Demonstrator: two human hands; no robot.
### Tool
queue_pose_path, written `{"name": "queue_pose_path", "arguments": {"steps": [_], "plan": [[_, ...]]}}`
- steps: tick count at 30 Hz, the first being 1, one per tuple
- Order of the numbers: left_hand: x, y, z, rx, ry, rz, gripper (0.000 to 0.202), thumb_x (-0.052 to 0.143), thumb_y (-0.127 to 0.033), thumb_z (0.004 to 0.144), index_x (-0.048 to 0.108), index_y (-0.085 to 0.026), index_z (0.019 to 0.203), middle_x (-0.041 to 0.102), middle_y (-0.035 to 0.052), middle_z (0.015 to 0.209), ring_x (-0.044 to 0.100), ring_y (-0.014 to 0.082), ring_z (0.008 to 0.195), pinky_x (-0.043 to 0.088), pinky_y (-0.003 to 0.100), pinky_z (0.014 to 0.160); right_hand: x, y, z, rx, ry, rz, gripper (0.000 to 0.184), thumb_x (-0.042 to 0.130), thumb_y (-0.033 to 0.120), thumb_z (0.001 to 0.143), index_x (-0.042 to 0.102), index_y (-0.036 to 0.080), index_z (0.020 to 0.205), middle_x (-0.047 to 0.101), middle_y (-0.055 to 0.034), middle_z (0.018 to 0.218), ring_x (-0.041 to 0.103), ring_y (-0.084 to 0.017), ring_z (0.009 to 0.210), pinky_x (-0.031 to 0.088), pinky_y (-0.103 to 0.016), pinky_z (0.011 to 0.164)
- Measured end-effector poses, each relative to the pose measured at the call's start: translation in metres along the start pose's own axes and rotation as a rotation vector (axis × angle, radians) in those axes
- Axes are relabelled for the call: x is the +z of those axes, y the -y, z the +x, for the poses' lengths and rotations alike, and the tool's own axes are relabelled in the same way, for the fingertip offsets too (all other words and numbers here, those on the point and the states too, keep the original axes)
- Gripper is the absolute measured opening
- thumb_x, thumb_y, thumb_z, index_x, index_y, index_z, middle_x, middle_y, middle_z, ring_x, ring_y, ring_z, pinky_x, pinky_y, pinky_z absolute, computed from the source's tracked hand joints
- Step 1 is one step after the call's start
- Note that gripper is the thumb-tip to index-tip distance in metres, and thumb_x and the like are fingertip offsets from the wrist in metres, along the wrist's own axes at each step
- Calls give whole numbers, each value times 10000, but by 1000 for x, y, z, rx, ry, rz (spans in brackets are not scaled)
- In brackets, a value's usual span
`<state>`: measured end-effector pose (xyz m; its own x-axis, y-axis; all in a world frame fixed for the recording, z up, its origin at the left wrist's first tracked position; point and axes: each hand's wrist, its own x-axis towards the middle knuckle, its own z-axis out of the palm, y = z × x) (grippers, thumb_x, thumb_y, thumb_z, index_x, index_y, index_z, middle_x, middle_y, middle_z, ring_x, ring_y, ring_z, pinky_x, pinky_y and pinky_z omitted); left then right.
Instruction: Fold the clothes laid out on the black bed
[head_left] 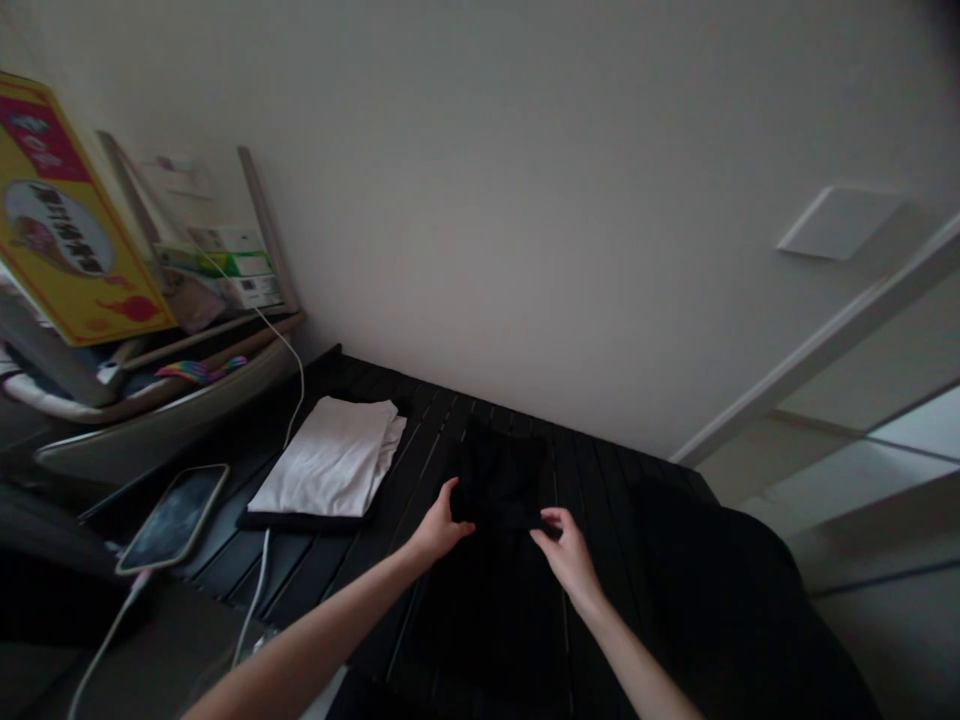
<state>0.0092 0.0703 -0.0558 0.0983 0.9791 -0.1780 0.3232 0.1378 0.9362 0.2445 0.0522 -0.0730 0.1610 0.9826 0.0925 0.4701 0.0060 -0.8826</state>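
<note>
A black folded garment lies on the black slatted table in front of me. Its lower part is hard to tell from the dark tabletop. At its left edge is my left hand, thumb and fingers curved round the cloth. My right hand pinches its lower right corner between thumb and fingers. Left of the hands, a folded pale garment rests on top of dark cloth, apart from both hands.
A phone with a white cable lies at the left. Beyond it stand a rimmed cart with boxes and a yellow sign. A pale wall backs the slatted table; a dark rounded shape sits right.
</note>
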Motion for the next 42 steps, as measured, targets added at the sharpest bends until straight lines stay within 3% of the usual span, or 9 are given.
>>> {"name": "queue_pose_path", "arguments": {"steps": [7,13,17,19,22,26,30,34,42], "plan": [[-2,-30,-7,212,120,-10,649,662,-107,708,478,-230,1318,612,38,1255,564,230,1168,434,414,1044,1,26,7,2,151,134,247,509,269,709,637,183,901,736,-85,865,698,-239,834,545,-329,733],[-28,-88,73,448,-160,98,628,597,-156,793,395,-217,1385,493,54,1407,444,212,1302,323,386,1126,-26,49,104,27,-69,-3,479,516,347,759,558,131,1185,683,-136,1106,621,-256,1073,475,-393,920],[-17,-78,127,263,-234,344,851,591,-198,822,96,-182,1514,273,156,1544,337,298,1373,324,477,1095,-4,46,134,129,-172,-206,743,553,382,776,333,133,1440,435,-241,1415,429,-371,1286,302,-617,1019],[-4,-54,133,148,-277,541,832,572,-246,849,86,-206,1523,200,170,1566,292,359,1385,318,562,1062,17,32,124,129,-160,-311,720,544,387,804,318,216,1466,255,-194,1538,285,-400,1371,195,-676,1041],[15,-9,124,210,-198,783,609,452,-306,930,237,-276,1499,211,96,1576,231,325,1420,277,551,1088,46,-2,98,16,47,-630,549,389,430,915,347,327,1452,176,-49,1590,168,-312,1433,155,-608,1100],[28,30,112,321,-106,949,520,392,-403,957,343,-298,1464,262,41,1564,176,281,1446,192,494,1152,63,-34,82,48,155,-859,557,198,510,963,181,352,1497,112,13,1600,116,-281,1452,114,-632,1106],[30,33,104,303,-218,974,533,405,-388,954,356,-240,1464,246,77,1567,230,290,1429,237,452,1144,66,-35,76,56,62,-920,561,186,498,972,192,313,1501,121,-64,1597,214,-292,1427,141,-639,1088],[32,32,71,187,-404,945,506,362,-326,971,384,-151,1446,344,156,1512,319,307,1387,317,440,1094,68,-32,52,126,-115,-937,558,240,429,978,280,208,1488,307,-215,1516,292,-332,1389,206,-642,1046],[42,32,-14,139,-292,645,552,350,-57,874,435,-149,1411,493,135,1410,496,247,1241,408,386,1015,63,-37,-11,-61,-72,-587,495,244,226,942,467,235,1385,557,-138,1354,460,-258,1300,158,-628,1080]]}}
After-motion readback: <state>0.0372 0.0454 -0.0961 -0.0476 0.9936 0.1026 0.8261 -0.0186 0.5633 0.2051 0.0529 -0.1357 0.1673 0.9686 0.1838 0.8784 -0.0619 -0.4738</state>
